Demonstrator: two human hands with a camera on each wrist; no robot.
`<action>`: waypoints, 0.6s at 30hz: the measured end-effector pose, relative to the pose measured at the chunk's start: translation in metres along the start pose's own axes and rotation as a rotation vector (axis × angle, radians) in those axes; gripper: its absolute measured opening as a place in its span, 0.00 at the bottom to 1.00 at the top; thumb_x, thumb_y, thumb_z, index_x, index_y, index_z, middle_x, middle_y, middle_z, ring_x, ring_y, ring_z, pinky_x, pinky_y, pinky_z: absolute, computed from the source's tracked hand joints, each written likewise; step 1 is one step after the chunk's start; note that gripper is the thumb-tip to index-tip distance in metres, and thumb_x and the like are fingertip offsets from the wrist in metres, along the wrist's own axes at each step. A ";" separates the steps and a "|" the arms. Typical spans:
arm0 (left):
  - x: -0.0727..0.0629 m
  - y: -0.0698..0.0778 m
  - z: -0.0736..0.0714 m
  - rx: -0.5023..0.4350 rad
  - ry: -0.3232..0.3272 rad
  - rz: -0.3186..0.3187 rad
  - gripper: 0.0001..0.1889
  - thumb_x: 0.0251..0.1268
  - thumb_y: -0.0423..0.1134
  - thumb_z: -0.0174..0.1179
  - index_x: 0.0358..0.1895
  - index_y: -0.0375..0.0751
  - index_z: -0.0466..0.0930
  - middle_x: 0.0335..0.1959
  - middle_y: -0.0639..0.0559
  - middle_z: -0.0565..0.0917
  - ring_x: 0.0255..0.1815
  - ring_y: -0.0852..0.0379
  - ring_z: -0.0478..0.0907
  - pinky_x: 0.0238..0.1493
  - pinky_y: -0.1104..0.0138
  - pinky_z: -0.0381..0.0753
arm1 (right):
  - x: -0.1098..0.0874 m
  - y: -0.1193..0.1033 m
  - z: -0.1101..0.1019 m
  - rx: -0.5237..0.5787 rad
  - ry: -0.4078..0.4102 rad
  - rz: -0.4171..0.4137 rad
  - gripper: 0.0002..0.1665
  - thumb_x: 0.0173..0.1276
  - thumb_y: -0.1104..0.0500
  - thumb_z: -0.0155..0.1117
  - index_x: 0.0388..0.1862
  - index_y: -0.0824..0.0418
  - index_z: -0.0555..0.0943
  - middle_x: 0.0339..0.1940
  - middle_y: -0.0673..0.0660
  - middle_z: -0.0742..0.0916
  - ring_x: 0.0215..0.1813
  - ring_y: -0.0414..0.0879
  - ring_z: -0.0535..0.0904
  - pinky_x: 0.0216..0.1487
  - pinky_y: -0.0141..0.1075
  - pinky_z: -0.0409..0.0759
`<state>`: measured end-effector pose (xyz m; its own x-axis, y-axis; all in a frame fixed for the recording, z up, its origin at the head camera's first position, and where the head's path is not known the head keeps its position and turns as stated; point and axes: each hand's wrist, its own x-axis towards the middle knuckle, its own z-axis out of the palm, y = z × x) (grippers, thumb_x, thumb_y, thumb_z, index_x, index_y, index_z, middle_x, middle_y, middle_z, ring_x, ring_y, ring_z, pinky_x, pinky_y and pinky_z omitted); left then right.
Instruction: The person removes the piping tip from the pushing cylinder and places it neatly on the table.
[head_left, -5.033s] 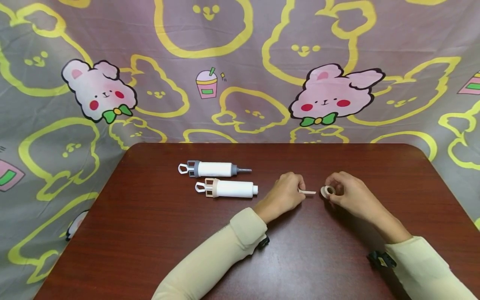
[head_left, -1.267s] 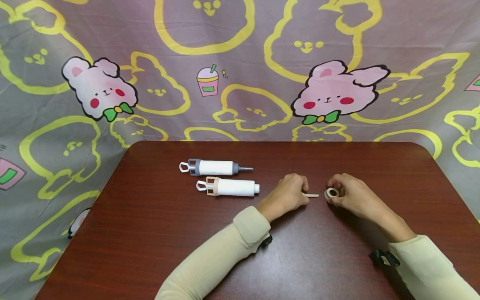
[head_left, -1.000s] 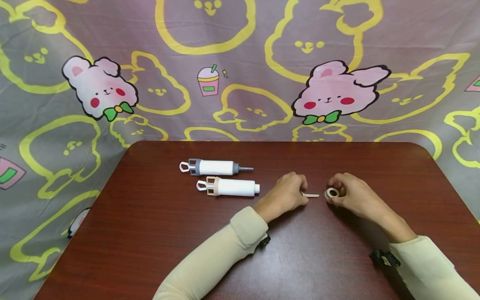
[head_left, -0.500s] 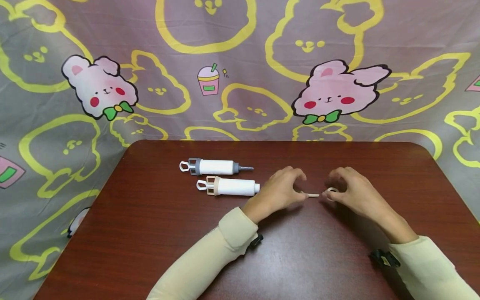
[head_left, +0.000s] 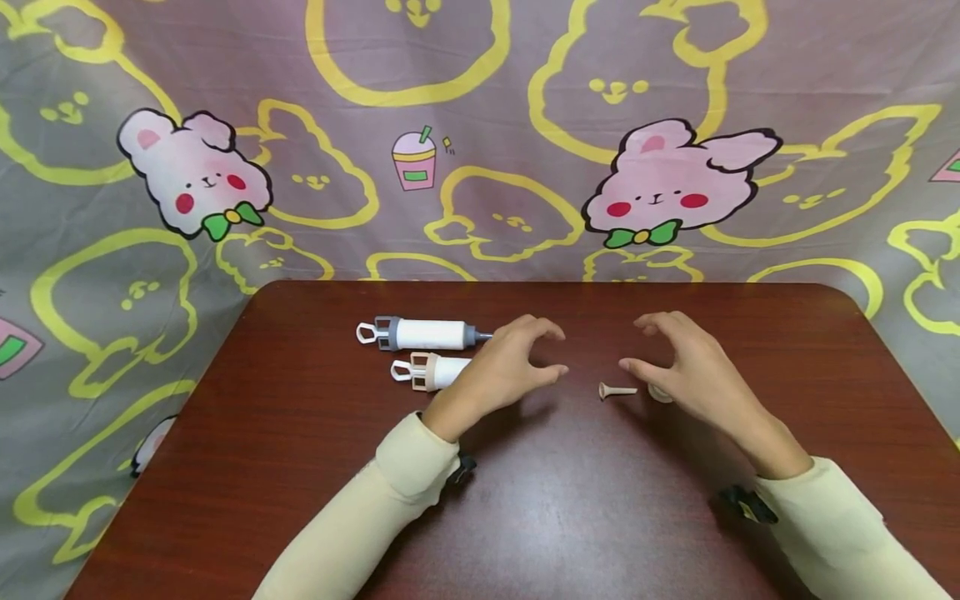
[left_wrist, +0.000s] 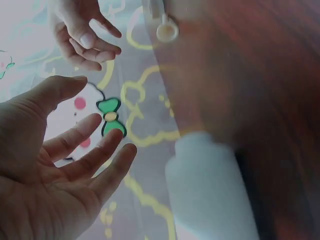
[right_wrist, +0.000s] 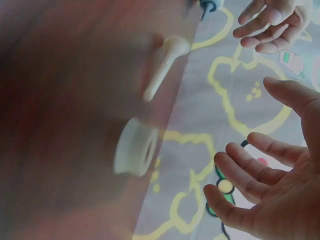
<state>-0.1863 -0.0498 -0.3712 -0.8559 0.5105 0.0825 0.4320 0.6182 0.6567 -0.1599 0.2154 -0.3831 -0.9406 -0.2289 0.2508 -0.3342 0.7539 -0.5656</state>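
Note:
Both hands hover over the table with fingers spread and hold nothing. My left hand is above a white syringe-like tube with a beige collar, covering its front end in the head view. To the right lies a small beige nozzle, flared at its left end. My right hand stands over a beige ring-shaped cap and partly hides it. The right wrist view shows the nozzle and the cap lying apart on the table. In the left wrist view the white tube is blurred.
A second white syringe-like tube, with grey collar and grey nozzle, lies behind the beige-collared one. Everything rests on a dark red-brown table. A patterned cloth hangs behind the table's far edge.
My left hand has let go of the nozzle and moved left, over the beige-collared tube. The right hand has released the cap and lifted, fingers spreading. Nozzle and cap stay on the table.

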 end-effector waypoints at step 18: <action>-0.036 -0.034 -0.044 0.022 0.101 -0.054 0.21 0.66 0.40 0.72 0.61 0.43 0.83 0.59 0.50 0.84 0.60 0.47 0.81 0.64 0.55 0.78 | 0.028 -0.047 0.021 0.070 -0.076 -0.053 0.31 0.67 0.55 0.77 0.64 0.68 0.79 0.59 0.66 0.84 0.64 0.64 0.79 0.66 0.60 0.74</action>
<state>-0.1832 -0.1156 -0.3632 -0.9018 0.4141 0.1233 0.3898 0.6566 0.6457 -0.1720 0.1611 -0.3660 -0.9225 -0.3152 0.2227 -0.3841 0.6952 -0.6076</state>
